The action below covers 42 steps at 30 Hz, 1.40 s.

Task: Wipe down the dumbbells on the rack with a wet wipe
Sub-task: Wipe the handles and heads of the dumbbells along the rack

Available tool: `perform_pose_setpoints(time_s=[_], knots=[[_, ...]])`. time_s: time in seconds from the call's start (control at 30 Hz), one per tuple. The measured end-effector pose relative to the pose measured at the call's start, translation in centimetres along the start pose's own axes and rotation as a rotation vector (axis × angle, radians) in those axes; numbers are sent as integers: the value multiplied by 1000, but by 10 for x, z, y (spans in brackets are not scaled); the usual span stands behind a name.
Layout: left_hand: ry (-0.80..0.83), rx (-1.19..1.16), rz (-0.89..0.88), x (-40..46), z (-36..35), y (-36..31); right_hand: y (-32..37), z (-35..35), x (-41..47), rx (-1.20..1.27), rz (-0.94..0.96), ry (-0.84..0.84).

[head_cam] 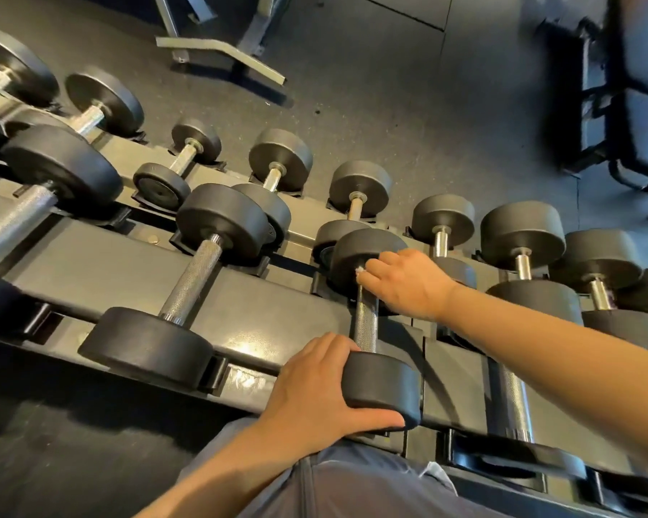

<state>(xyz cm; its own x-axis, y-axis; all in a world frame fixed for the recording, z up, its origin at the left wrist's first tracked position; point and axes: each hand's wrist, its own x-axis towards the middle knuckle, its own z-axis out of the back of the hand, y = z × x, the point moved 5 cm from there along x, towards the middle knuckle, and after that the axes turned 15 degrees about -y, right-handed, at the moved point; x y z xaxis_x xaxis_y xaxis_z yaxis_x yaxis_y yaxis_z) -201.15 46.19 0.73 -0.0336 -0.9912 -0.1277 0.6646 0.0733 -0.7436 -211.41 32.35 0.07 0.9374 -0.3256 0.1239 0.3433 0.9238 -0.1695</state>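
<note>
A black dumbbell with a knurled steel handle (366, 323) lies on the upper tier of the dark rack (135, 267). My left hand (315, 390) grips its near head (384, 386), thumb under the front edge. My right hand (404, 282) holds a small white wet wipe (360, 271) against the top of the handle, where it meets the far head (360, 252). Only a corner of the wipe shows; the rest is hidden under my fingers.
Several more dumbbells fill the upper and lower tiers on both sides; a larger one (188, 282) lies to the left, another (517, 368) under my right forearm. Beyond the rack is grey rubber floor, a bench frame (221, 50) and a black padded bench (629, 91).
</note>
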Motion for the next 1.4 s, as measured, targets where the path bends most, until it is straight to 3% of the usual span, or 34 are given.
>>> perform_pose_setpoints(time_s=[0.2, 0.37, 0.47, 0.6, 0.9, 1.13, 1.4], knots=[[16, -50, 16, 2, 0, 2, 9, -28, -52, 95, -709, -87], [35, -62, 46, 1, -1, 7, 23, -52, -63, 294, -1141, -82], [42, -72, 62, 0, -1, 11, 26, -50, -64, 405, -1285, -180], [40, -97, 97, -1, 1, 14, 18, -24, -52, 337, -1345, -363], [61, -122, 128, -1, 4, 17, 18, -26, -33, 242, -1149, -348], [50, -62, 30, 4, 11, 11, 17, -31, -36, 351, -1325, -248], [169, 34, -56, -4, 11, 14, 36, -23, -47, 470, -1443, -291]])
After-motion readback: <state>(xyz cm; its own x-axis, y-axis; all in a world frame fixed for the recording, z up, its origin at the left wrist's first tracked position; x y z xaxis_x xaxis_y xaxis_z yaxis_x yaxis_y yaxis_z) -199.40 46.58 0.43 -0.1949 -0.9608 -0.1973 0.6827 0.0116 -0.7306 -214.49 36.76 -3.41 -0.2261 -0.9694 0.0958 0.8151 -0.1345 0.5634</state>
